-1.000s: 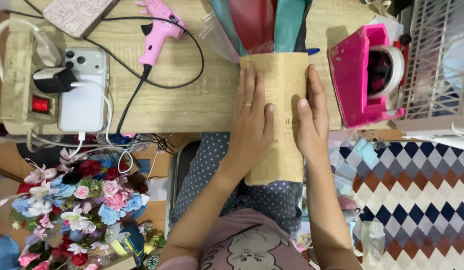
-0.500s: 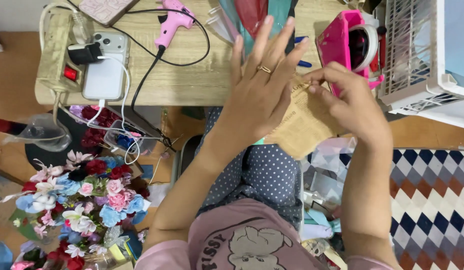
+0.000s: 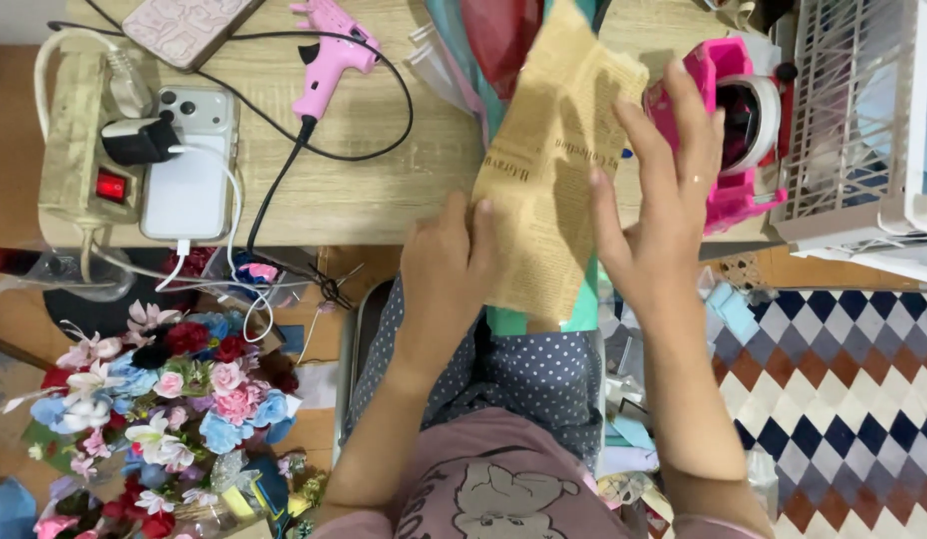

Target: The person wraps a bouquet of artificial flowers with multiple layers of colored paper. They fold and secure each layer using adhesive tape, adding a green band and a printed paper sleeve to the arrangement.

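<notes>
A wooden desk [image 3: 384, 190] fills the view, its front edge carrying a tan printed paper sheet [image 3: 553, 170]. The left hand [image 3: 446, 274] pinches the sheet's lower left edge; the right hand [image 3: 655, 205] lies open, fingers spread, against its right side, beside a pink tape dispenser [image 3: 728, 140]. It looks like flattening or folding.
</notes>
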